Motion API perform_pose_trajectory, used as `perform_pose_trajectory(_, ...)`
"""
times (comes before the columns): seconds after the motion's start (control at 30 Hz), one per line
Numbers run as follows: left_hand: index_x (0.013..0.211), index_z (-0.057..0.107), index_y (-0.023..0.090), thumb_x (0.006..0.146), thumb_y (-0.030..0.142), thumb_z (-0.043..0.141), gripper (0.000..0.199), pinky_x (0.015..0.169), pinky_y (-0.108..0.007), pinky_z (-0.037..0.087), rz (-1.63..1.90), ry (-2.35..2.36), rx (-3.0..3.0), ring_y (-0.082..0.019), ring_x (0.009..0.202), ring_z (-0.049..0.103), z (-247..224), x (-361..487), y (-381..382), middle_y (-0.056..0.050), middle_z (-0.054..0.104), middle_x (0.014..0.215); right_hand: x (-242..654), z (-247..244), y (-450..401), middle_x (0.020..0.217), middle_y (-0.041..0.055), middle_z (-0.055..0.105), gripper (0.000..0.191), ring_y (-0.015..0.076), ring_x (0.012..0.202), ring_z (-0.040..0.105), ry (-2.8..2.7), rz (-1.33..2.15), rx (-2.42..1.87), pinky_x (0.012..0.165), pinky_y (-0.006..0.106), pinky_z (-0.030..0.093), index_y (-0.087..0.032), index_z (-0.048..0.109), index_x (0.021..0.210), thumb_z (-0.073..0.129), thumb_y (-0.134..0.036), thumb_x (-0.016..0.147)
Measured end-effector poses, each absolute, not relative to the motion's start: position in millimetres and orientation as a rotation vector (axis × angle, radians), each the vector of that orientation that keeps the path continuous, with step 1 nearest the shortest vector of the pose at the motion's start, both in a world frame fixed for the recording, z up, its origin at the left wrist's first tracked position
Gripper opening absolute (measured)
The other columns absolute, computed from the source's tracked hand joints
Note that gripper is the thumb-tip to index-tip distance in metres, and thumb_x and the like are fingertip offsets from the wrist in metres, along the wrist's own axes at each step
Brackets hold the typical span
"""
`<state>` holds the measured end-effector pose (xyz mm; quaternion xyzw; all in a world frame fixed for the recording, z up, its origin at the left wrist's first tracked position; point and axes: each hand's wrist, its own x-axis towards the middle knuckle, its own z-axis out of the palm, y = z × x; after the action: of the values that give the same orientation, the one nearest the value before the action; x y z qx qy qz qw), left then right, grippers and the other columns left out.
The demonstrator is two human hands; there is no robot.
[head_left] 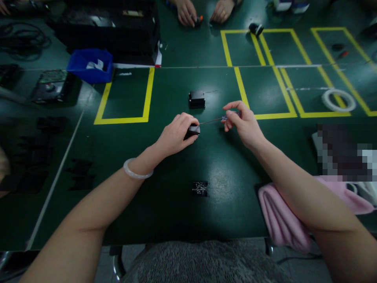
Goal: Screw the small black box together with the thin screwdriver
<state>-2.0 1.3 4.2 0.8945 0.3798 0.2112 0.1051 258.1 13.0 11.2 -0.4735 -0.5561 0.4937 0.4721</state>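
Observation:
My left hand (pixel 178 133) is closed round a small black block-shaped part (pixel 193 129) on the green table, its fingers hiding much of it. A screwdriver (pixel 216 119) lies level in my right hand (pixel 240 122), gripped by its handle between thumb and fingers. Its thin shaft points left, and the tip meets the side of the black part. Just beyond my left hand stands a similar black part (pixel 197 99). Closer to me sits a small black tray (pixel 200 188) with several screws in it.
Another person's hands (pixel 203 13) work at the far side. A blue bin (pixel 91 65) stands at back left beside a large black unit (pixel 108 33). To the right lie a white tape roll (pixel 338 100) and a pink cloth (pixel 282 216). Several dark parts (pixel 81 173) lie left.

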Motion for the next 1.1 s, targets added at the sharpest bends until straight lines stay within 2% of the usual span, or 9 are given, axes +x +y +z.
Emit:
perform_pose_trajectory(0.1,0.123,0.052,0.019,0.098,0.024,0.059,0.026,0.096,-0.046,0.053,0.614,1.12,2.63,-0.029,0.114,0.059,3.8,-2.1,1.6,-0.013,0.063,0.124,257.6,12.1,12.4,0.053,-0.0098,0.051,0.012,0.0102,0.05,0.057,-1.364,1.207,-1.162,0.065,0.03,0.053,-0.026,0.058,0.098,0.068,-0.033,0.097)
perform_pose_trajectory(0.23,0.123,0.052,0.019,0.098,0.024,0.059,0.027,0.095,-0.045,0.053,0.616,1.119,2.628,-0.029,0.115,0.059,3.4,-2.7,1.9,-0.013,0.063,0.125,257.2,12.2,12.0,0.048,-0.0123,0.042,0.018,0.0085,0.046,0.053,-1.367,1.225,-1.151,0.072,0.03,0.056,-0.025,0.059,0.095,0.065,-0.042,0.1)
perform_pose_trajectory(0.33,0.123,0.052,0.018,0.098,0.024,0.06,0.027,0.094,-0.044,0.054,0.608,1.118,2.631,-0.029,0.114,0.059,3.6,-2.9,2.0,-0.013,0.063,0.125,256.6,12.1,12.1,0.046,-0.0134,0.04,0.012,0.0076,0.043,0.051,-1.352,1.225,-1.151,0.077,0.03,0.057,-0.025,0.059,0.094,0.064,-0.033,0.101)
perform_pose_trajectory(0.47,0.122,0.052,0.019,0.097,0.024,0.06,0.027,0.096,-0.045,0.053,0.608,1.13,2.631,-0.028,0.114,0.059,4.2,-2.4,2.0,-0.012,0.063,0.124,255.6,11.6,12.6,0.052,-0.0112,0.049,0.009,0.0096,0.048,0.055,-1.351,1.192,-1.172,0.071,0.03,0.056,-0.027,0.056,0.098,0.065,-0.025,0.098)
perform_pose_trajectory(0.6,0.123,0.052,0.02,0.097,0.024,0.061,0.028,0.097,-0.045,0.053,0.604,1.14,2.623,-0.028,0.115,0.06,3.8,-2.0,2.0,-0.011,0.063,0.125,255.3,9.7,13.7,0.054,-0.01,0.052,0.012,0.01,0.049,0.056,-1.352,1.182,-1.176,0.071,0.031,0.057,-0.027,0.055,0.095,0.066,-0.027,0.098)
perform_pose_trajectory(0.77,0.122,0.052,0.02,0.097,0.024,0.061,0.027,0.095,-0.045,0.053,0.621,1.131,2.624,-0.029,0.114,0.06,3.0,-2.6,2.1,-0.012,0.063,0.125,256.3,8.4,14.8,0.048,-0.0113,0.044,0.022,0.0085,0.045,0.052,-1.341,1.22,-1.158,0.07,0.03,0.056,-0.025,0.055,0.089,0.063,-0.041,0.103)
perform_pose_trajectory(0.83,0.122,0.052,0.02,0.097,0.023,0.06,0.027,0.095,-0.044,0.053,0.621,1.122,2.633,-0.029,0.114,0.06,3.0,-2.8,2.2,-0.012,0.063,0.125,256.5,9.1,14.7,0.046,-0.0126,0.04,0.019,0.0077,0.042,0.05,-1.331,1.238,-1.16,0.071,0.03,0.055,-0.025,0.056,0.09,0.061,-0.036,0.104)
perform_pose_trajectory(0.93,0.122,0.052,0.019,0.097,0.024,0.06,0.027,0.096,-0.045,0.053,0.624,1.116,2.637,-0.029,0.114,0.059,3.1,-3.1,2.3,-0.012,0.063,0.124,256.4,10.3,14.3,0.048,-0.012,0.045,0.012,0.0083,0.045,0.052,-1.32,1.241,-1.152,0.069,0.029,0.054,-0.025,0.055,0.094,0.062,-0.026,0.103)
perform_pose_trajectory(1.1,0.123,0.052,0.019,0.098,0.024,0.06,0.027,0.096,-0.045,0.053,0.616,1.117,2.627,-0.029,0.115,0.059,3.9,-3.3,2.0,-0.013,0.063,0.125,256.5,10.5,14.2,0.052,-0.0102,0.051,0.012,0.0096,0.049,0.055,-1.334,1.227,-1.148,0.065,0.028,0.053,-0.026,0.055,0.096,0.065,-0.031,0.101)
